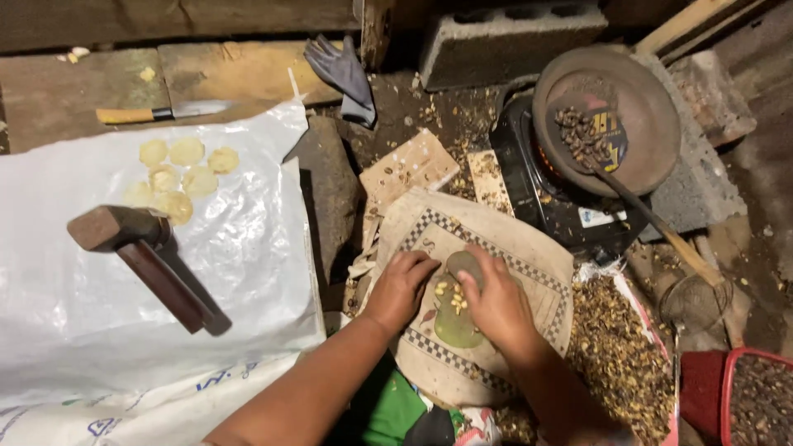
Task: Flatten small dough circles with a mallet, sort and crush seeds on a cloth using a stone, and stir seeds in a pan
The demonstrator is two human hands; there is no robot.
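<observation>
Both hands work close together on a patterned cloth (529,264): the left hand (402,285) rests curled at its edge, gripping nothing visible, while the right hand (496,301) presses a smooth stone (461,266). Pale kernels (452,296) lie between them on a greenish patch. What the right palm covers is hidden; both forearms are cut off.

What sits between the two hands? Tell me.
In the head view, pale kernels on a green stone lie between the left hand and right hand.
</observation>
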